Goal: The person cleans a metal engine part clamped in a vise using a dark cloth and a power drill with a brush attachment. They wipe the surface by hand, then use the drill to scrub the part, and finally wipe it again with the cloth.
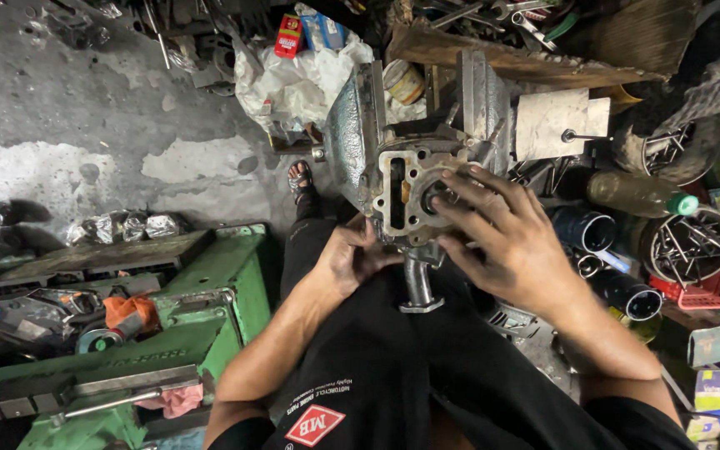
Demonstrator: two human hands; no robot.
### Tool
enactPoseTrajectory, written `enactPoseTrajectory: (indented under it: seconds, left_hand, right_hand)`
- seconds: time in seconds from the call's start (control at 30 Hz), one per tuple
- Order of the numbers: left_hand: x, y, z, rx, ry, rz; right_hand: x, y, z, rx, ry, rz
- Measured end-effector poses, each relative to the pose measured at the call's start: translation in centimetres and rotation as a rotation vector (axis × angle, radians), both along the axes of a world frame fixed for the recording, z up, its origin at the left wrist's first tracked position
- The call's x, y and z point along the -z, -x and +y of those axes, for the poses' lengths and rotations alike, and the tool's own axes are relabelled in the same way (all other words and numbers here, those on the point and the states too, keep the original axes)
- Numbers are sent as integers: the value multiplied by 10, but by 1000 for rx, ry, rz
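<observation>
A grey metal engine cylinder head [406, 187] is clamped in a large bench vise [358, 133] in front of me. My right hand [514, 237] lies over its right side, fingers spread around the round bore opening. My left hand [352, 258] grips the underside of the part from the lower left, thumb against its bottom edge. A short metal pipe [418, 287] sticks down from the part between my hands, above my black-clad lap.
A green machine base [210, 300] with an orange rag and tools stands on the left. To the right are dark tubes [589, 229], a green-capped bottle [639, 196], a red basket [714, 287] and bowls of nails. White plastic bags [293, 83] lie behind the vise. A sandalled foot [300, 179] rests on the concrete floor.
</observation>
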State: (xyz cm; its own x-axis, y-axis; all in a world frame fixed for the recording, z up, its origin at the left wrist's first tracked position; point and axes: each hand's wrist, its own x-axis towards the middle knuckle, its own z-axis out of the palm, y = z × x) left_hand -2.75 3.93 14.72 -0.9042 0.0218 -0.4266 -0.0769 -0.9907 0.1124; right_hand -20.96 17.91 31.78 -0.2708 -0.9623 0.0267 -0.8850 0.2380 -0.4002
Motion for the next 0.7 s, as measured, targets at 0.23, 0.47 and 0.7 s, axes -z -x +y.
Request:
enactPoseTrajectory:
  seconds: [0.23, 0.47, 0.7]
  left_hand:
    - [-9, -2, -7, 77, -1, -37]
    - [-6, -2, -3, -40, -18, 127]
    - [-3, -1, -11, 99, -53, -52]
  right_hand:
    - [14, -5, -7, 8, 93, 146]
    - [11, -5, 2, 55, 5, 43]
    - [21, -12, -5, 73, 72, 92]
